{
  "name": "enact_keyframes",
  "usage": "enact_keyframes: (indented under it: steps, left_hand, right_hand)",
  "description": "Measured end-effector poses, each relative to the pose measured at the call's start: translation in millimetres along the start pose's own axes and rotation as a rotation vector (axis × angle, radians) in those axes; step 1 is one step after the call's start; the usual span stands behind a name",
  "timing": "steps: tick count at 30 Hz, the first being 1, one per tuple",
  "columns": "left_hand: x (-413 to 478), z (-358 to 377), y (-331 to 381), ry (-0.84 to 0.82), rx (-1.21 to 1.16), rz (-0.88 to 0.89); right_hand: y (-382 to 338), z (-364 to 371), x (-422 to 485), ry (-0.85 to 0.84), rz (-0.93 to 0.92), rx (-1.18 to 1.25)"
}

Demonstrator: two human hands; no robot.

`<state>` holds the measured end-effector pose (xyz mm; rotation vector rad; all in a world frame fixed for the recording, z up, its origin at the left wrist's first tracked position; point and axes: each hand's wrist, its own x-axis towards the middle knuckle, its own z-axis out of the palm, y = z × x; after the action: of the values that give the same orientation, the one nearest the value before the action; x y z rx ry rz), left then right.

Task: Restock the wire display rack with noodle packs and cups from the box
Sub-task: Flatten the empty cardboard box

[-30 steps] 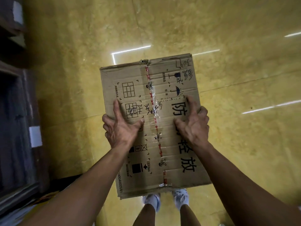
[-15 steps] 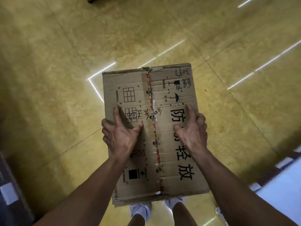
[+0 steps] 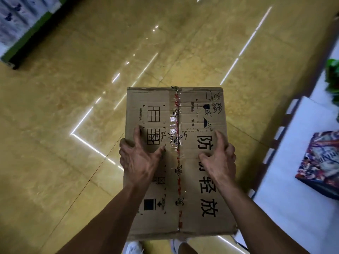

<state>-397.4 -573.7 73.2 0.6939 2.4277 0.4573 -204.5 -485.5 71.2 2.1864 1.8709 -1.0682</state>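
Note:
A closed brown cardboard box (image 3: 176, 110) with printed black symbols and a taped centre seam is carried flat in front of me, above the floor. My left hand (image 3: 139, 158) grips its left edge, thumb lying on the top face. My right hand (image 3: 220, 158) grips the right edge the same way, fingers curled over the side. The wire display rack and the noodle packs and cups are out of sight; the box hides its contents.
Glossy yellow tiled floor (image 3: 73, 162) spreads all around. A white platform (image 3: 293, 180) runs along the right with a colourful printed carton (image 3: 319, 162) on it and green leaves (image 3: 333, 76) behind. A green-edged shelf base (image 3: 27, 37) sits far left.
The view has swung to the right over the floor while both hands keep the same hold on the box. The dark shelving at left is gone; the white platform and the carton have come in.

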Motion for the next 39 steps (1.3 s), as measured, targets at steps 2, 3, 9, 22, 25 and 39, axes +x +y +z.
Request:
enact_keyframes:
  steps: [2,3,9,22,25,39]
  left_hand:
    - [1.6,12.4,25.7,-0.030,0.025,0.046]
    - [2.8,18.8,38.5,-0.048,0.036,0.066]
    - [17.6,50.0,98.9,-0.157,0.085,0.194]
    - [83.7,114.8,204.6,-0.342,0.127,0.496]
    - [91.8,125.7,229.5,-0.357,0.138,0.526]
    - [119.5,237.6,320.0,-0.343,0.094,0.520]
  right_hand:
    - [12.2,-17.6,11.7,0.035,0.045,0.028]
    - [18.4,-26.5,17.6,0.052,0.068,0.047]
    - [46.5,-69.0,46.0,0.130,0.176,0.176]
    - [81.3,-121.3,103.8,0.205,0.376,0.415]
    - [85.6,-137.0,120.5,0.221,0.408,0.468]
    - [165.7,-182.3,251.6,0.200,0.344,0.493]
